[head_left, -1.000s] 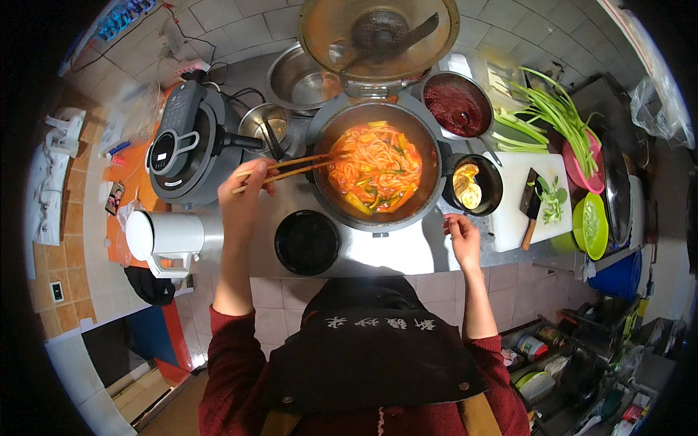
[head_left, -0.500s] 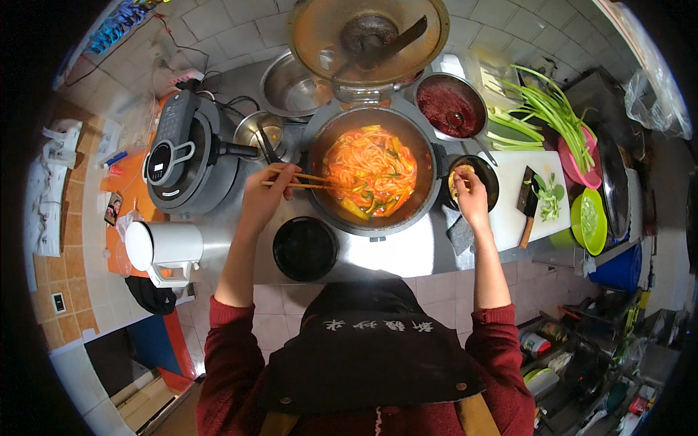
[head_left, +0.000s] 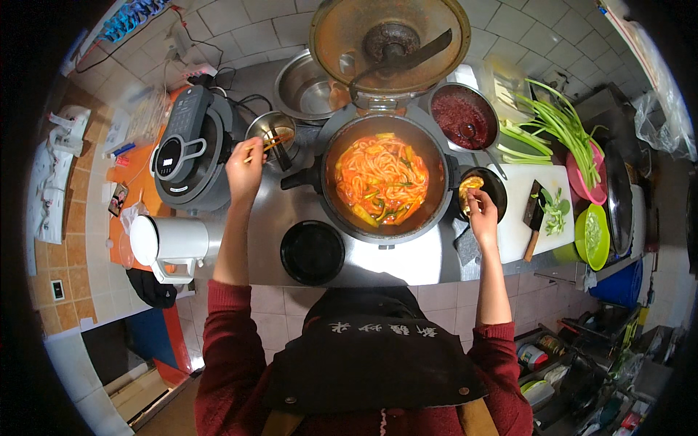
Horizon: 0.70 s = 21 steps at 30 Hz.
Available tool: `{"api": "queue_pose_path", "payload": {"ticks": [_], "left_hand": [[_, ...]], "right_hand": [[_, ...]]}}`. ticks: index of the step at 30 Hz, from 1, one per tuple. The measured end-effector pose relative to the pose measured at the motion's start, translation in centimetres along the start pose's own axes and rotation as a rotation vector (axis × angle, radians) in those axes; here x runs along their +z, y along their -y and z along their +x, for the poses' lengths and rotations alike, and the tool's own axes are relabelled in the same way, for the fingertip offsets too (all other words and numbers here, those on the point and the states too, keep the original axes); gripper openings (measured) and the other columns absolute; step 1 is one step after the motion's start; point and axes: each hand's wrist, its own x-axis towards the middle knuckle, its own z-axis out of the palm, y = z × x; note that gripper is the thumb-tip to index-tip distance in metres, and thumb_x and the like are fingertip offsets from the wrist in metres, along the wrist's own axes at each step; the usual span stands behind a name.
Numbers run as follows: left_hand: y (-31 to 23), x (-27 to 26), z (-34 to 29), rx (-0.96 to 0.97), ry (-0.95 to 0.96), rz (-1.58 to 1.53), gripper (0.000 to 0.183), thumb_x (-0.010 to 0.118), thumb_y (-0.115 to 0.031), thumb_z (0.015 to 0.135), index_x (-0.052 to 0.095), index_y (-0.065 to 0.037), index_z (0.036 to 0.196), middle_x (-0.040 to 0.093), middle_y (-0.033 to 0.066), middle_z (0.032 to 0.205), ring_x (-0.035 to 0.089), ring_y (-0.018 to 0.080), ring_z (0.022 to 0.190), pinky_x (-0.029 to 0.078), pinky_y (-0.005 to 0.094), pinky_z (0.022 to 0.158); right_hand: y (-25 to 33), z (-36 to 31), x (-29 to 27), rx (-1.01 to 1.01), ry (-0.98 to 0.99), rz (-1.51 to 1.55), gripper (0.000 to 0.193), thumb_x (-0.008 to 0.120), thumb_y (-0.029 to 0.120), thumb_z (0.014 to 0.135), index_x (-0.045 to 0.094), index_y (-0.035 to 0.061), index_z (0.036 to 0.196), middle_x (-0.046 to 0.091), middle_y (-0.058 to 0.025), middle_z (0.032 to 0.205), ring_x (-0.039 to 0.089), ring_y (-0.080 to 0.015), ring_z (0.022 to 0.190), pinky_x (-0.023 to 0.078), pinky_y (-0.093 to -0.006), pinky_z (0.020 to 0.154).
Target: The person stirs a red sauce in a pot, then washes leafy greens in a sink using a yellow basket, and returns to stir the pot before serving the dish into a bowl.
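My left hand (head_left: 246,166) is closed around wooden chopsticks (head_left: 266,146), their tips at the steel cup (head_left: 286,122). A dark utensil (head_left: 277,147) leans in that cup. In the middle, a cooking pot (head_left: 445,212) holds noodles (head_left: 384,174) and green vegetables in red sauce. My right hand (head_left: 483,216) pinches a yellowish, lumpy thing (head_left: 471,186) at the left inside edge of a black bowl (head_left: 495,190). I cannot make out exactly what that thing is.
Behind the pot rises its raised lid (head_left: 320,36), beside a pan of dark red sauce (head_left: 452,116). A cutting board (head_left: 512,211) with a knife (head_left: 534,221) lies right, near green bowl (head_left: 596,231). An empty black bowl (head_left: 313,252) and white kettle (head_left: 178,240) stand left.
My left hand has drawn the chopsticks out of the noodles and moved them left to the steel cup. My right hand stays at the black bowl, still pinching the yellowish thing.
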Motion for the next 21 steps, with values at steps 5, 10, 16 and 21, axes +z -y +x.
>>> {"api": "queue_pose_path", "payload": {"ticks": [5, 10, 16, 21], "left_hand": [[3.6, 3.1, 1.5, 0.086, 0.257, 0.366, 0.022, 0.060, -0.013, 0.092, 0.066, 0.001, 0.108, 0.064, 0.0154, 0.101, 0.064, 0.0317, 0.091, 0.050, 0.0343, 0.082], [2.1, 2.3, 1.4, 0.054, 0.431, 0.403, 0.039, 0.061, -0.011, 0.089, 0.055, 0.000, 0.126, 0.058, 0.0183, 0.119, 0.059, 0.0324, 0.110, 0.047, 0.0371, 0.093], [-1.0, 0.0, -3.9, 0.261, 0.537, 0.332, 0.048, 0.064, -0.008, 0.086, 0.049, -0.003, 0.131, 0.055, 0.0173, 0.126, 0.055, 0.0327, 0.116, 0.044, 0.0390, 0.099], [-0.6, 1.7, -6.1, 0.304, 0.557, 0.386, 0.048, 0.064, -0.007, 0.085, 0.048, -0.005, 0.130, 0.056, 0.0184, 0.124, 0.053, 0.0360, 0.116, 0.044, 0.0418, 0.098]], "right_hand": [[-0.5, 1.2, 0.2, 0.019, -0.012, 0.010, 0.026, 0.057, 0.018, 0.095, 0.064, -0.0019, 0.111, 0.069, -0.0106, 0.096, 0.065, -0.0169, 0.089, 0.050, -0.0288, 0.080], [-0.6, 3.1, 0.8, -0.005, 0.036, 0.025, 0.035, 0.053, 0.024, 0.097, 0.063, -0.0050, 0.114, 0.069, -0.0117, 0.092, 0.064, -0.0162, 0.086, 0.049, -0.0293, 0.081], [2.1, 3.8, 1.0, 0.134, 0.215, 0.246, 0.031, 0.048, 0.019, 0.099, 0.064, -0.0027, 0.115, 0.066, -0.0050, 0.093, 0.061, -0.0140, 0.080, 0.053, -0.0290, 0.073], [4.2, 4.3, 0.9, 0.257, 0.211, 0.291, 0.027, 0.049, 0.017, 0.098, 0.065, -0.0049, 0.099, 0.065, -0.0063, 0.085, 0.063, -0.0153, 0.073, 0.053, -0.0294, 0.067]]}}
